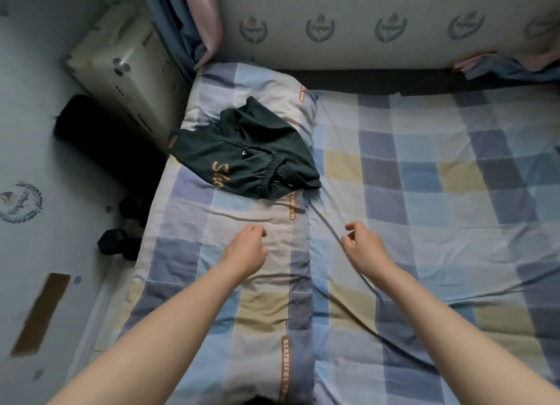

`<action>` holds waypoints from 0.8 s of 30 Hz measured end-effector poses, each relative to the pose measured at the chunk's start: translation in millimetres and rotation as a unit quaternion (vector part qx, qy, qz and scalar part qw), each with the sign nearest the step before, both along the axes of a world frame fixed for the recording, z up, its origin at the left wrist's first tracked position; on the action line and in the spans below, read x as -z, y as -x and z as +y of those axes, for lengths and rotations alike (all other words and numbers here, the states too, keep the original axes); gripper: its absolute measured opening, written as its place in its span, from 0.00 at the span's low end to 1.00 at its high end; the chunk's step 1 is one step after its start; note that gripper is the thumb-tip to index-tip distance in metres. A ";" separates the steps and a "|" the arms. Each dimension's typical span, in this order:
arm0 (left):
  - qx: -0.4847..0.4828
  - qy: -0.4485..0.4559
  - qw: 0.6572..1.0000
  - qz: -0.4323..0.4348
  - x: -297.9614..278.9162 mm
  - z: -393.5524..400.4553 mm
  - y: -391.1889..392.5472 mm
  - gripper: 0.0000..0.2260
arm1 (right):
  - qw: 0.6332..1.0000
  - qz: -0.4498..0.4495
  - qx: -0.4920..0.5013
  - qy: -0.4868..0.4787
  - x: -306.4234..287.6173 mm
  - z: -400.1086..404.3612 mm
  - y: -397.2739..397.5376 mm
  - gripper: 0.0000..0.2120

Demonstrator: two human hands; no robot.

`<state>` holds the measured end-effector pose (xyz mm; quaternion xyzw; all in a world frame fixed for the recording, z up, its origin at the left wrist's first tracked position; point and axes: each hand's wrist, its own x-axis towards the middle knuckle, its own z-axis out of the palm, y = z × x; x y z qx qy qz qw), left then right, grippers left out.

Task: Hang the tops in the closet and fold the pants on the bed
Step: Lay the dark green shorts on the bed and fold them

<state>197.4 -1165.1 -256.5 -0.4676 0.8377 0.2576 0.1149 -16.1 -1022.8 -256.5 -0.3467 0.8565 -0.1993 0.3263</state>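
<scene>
Dark pants (245, 153) lie crumpled across the pillow (266, 83), well beyond both hands. The left hand (246, 250) and right hand (363, 247) hover over the checked bed (424, 192), fingers loosely curled, holding nothing. Orange script on the pants reads "Sho"; an elastic waistband bunches at the near edge.

A home bedroom: checked blue-and-beige cotton bedsheet (424, 192), matching pillow (251, 83), crest-patterned wallpaper (363, 25), perhaps a cream nightstand (121, 65).
</scene>
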 end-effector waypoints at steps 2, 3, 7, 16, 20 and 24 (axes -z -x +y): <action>0.018 0.014 0.999 -0.022 23.6 -32.3 20.2 0.15 | 1.000 0.005 -0.007 -0.005 29.8 -24.8 11.8 0.17; 0.028 0.020 0.999 -0.038 45.4 -53.1 31.4 0.15 | 1.000 0.005 -0.011 -0.006 55.8 -43.9 19.3 0.17; 0.109 0.068 0.987 -0.099 118.0 -105.6 65.5 0.15 | 0.998 0.037 -0.040 -0.013 133.0 -100.4 42.5 0.17; 0.052 0.059 0.995 -0.054 243.2 -194.8 117.1 0.19 | 0.996 0.074 -0.054 0.010 244.7 -219.7 70.4 0.26; 0.016 0.066 0.997 -0.048 273.3 -214.2 121.3 0.18 | 0.995 0.075 -0.062 0.002 271.0 -257.8 66.5 0.32; 0.007 0.145 0.989 0.007 284.7 -221.5 118.2 0.14 | 0.995 0.077 -0.056 -0.013 287.3 -279.8 66.2 0.33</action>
